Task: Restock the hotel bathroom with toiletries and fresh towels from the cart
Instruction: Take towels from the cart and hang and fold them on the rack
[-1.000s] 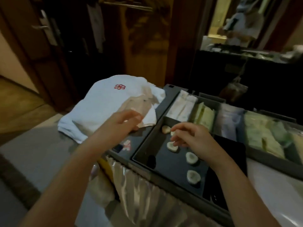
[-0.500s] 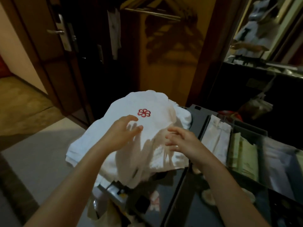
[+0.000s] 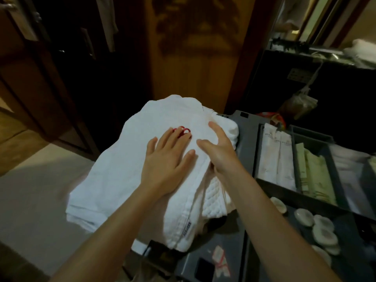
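A stack of folded white towels [image 3: 122,176] with a red flower emblem lies on the left end of the grey cart [image 3: 246,139]. My left hand [image 3: 166,159] rests flat on top of the stack, fingers straight, partly covering the emblem. My right hand [image 3: 219,147] lies on the stack's right side with straight fingers, thumb spread. Round wrapped soaps [image 3: 323,231] sit in the cart's dark tray [image 3: 350,220] at the right. White sachets [image 3: 274,159] and green sachets [image 3: 313,176] fill compartments behind the soaps.
A dark wooden wardrobe and door [image 3: 50,68] stand behind and to the left. A dark counter [image 3: 325,64] with a mirror above is at the back right. Grey floor [image 3: 36,200] lies left of the cart.
My right hand left the soap tray and both hands moved onto the towel stack, now lying flat on it. The view shifted left toward the towels.
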### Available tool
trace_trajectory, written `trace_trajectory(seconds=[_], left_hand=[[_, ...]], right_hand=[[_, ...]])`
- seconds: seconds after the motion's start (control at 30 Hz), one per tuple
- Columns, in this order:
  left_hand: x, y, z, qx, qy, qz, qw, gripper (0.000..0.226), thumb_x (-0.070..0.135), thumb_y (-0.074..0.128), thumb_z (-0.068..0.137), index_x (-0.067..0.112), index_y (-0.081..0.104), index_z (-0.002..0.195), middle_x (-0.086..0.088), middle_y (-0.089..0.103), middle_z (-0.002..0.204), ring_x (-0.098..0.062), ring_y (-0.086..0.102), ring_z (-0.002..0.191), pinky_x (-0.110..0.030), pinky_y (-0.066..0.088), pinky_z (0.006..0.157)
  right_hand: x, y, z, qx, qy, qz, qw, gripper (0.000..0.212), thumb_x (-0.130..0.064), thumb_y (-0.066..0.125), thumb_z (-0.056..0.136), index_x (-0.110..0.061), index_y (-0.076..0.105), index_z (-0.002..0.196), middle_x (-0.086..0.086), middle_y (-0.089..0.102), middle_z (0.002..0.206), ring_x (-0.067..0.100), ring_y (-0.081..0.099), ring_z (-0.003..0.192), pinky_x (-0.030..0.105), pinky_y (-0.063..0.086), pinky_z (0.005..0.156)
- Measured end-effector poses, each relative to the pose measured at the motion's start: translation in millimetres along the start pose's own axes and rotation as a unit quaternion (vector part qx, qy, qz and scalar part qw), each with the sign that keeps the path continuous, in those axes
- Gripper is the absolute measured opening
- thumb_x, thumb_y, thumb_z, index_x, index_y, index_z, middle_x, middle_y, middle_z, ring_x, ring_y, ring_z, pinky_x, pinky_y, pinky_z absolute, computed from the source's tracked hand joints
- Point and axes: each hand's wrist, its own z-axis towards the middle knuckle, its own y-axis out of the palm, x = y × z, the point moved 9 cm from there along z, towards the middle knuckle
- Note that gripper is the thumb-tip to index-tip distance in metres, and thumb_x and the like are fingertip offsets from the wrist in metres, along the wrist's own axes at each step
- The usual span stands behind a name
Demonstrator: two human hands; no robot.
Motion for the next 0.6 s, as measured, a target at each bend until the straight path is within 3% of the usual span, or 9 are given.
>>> trace_trajectory(seconds=[0.17,0.27,0.37,0.53,0.6], left_hand=[[0,2,-8,-0.021,0.009,0.002,1.0,0.077,0.061,-0.009,0.079,0.034,0.009,0.148,0.012,0.001,0.158,-0.005,-0.005,0.144,-0.036,-0.002,0.117],[0,5,-14,-0.025,0.01,0.01,1.0,0.078,0.065,-0.007,0.077,0.035,0.007,0.148,0.011,0.002,0.158,-0.006,-0.004,0.144,-0.036,-0.004,0.117],[-2,5,-14,-0.025,-0.001,0.021,0.999,0.081,0.072,-0.002,0.076,0.035,0.007,0.148,0.01,0.008,0.157,-0.009,0.002,0.143,-0.036,-0.004,0.116],[6,8,-25,-0.053,-0.01,0.028,0.998,0.091,0.079,0.008,0.072,0.032,0.0,0.148,0.007,0.0,0.158,-0.011,-0.004,0.145,-0.041,-0.003,0.118],[10,6,-36,-0.056,-0.012,0.011,0.998,0.096,0.081,0.01,0.068,0.031,-0.003,0.148,0.008,-0.004,0.158,-0.01,-0.006,0.145,-0.039,-0.003,0.118]], right_hand=[[-7,-7,18,0.063,-0.027,0.009,0.998,0.057,-0.009,0.056,0.087,-0.032,0.041,0.137,0.003,0.041,0.142,0.025,0.047,0.123,0.045,0.046,0.099],[-14,-16,16,0.089,-0.056,0.035,0.994,0.054,-0.004,0.05,0.091,-0.03,0.041,0.138,-0.001,0.046,0.138,0.013,0.054,0.108,0.028,0.053,0.081],[-19,-23,9,0.096,-0.089,0.043,0.99,0.055,-0.003,0.048,0.093,-0.031,0.038,0.14,-0.003,0.045,0.141,0.005,0.055,0.101,0.015,0.049,0.07],[5,-9,-4,0.036,0.009,0.183,0.982,0.073,-0.003,0.053,0.091,-0.029,0.016,0.148,0.006,0.038,0.148,0.022,0.053,0.116,0.033,0.054,0.082],[18,6,-16,-0.024,0.05,0.203,0.978,0.073,-0.007,0.057,0.09,-0.03,0.018,0.147,0.007,0.049,0.138,0.029,0.059,0.11,0.042,0.055,0.084]])
